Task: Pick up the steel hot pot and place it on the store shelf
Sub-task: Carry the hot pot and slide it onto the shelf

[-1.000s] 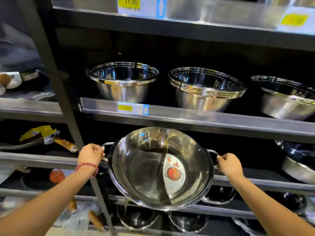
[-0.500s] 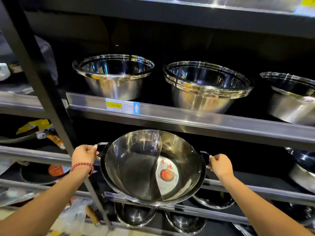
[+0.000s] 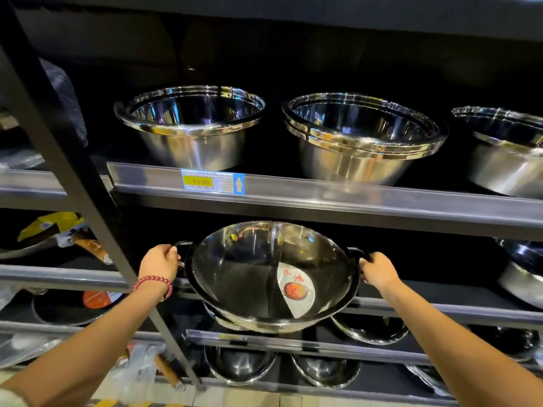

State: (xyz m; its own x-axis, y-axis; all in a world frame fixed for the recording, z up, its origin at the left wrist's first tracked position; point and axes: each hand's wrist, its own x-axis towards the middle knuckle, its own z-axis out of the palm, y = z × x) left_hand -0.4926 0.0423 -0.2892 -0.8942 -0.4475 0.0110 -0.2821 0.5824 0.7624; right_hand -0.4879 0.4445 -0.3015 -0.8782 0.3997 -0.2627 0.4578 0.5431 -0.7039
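Hanging between both hands: steel hot pot (image 3: pixel 273 277), handle axis level, left to right. Left hand (image 3: pixel 158 261) and right hand (image 3: pixel 379 270), fingers clamped on side handles. Store shelf (image 3: pixel 440 311) directly behind, under pot's far rim.

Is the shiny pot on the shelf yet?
Almost. Done: the hot pot is picked up, with the left hand and right hand each gripping a side handle. In hand: it is tilted, its far half under the upper shelf with the price tag. Left: set it flat on the shelf and let go.
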